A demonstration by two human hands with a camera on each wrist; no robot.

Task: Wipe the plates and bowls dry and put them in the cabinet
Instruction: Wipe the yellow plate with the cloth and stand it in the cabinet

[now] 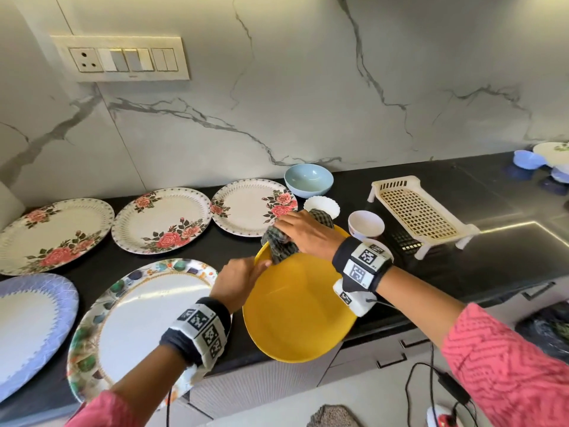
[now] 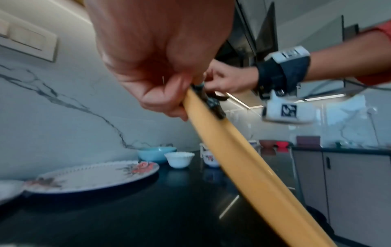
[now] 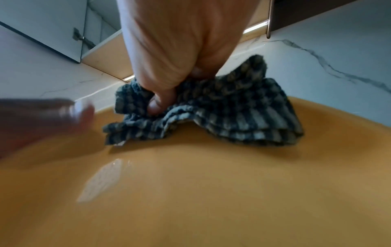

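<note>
A yellow plate [image 1: 295,309] [image 2: 243,167] [image 3: 190,192] is held tilted above the counter's front edge. My left hand [image 1: 243,280] [image 2: 160,66] pinches its left rim. My right hand [image 1: 303,231] [image 3: 175,55] grips a bunched dark checked cloth [image 1: 281,245] [image 3: 222,108] and presses it on the plate's far upper part. Three rose-patterned plates [image 1: 161,218] lie along the back of the counter. A light blue bowl [image 1: 308,180], a white fluted bowl [image 1: 323,204] and a small white printed bowl [image 1: 366,224] stand behind the yellow plate.
A white plate with a coloured leafy rim [image 1: 144,322] and a lilac plate [image 1: 30,328] lie at the front left of the black counter [image 1: 492,266]. A white and cream drying rack [image 1: 421,214] stands at the right. More blue bowls [image 1: 528,160] sit far right. Drawers are below the counter.
</note>
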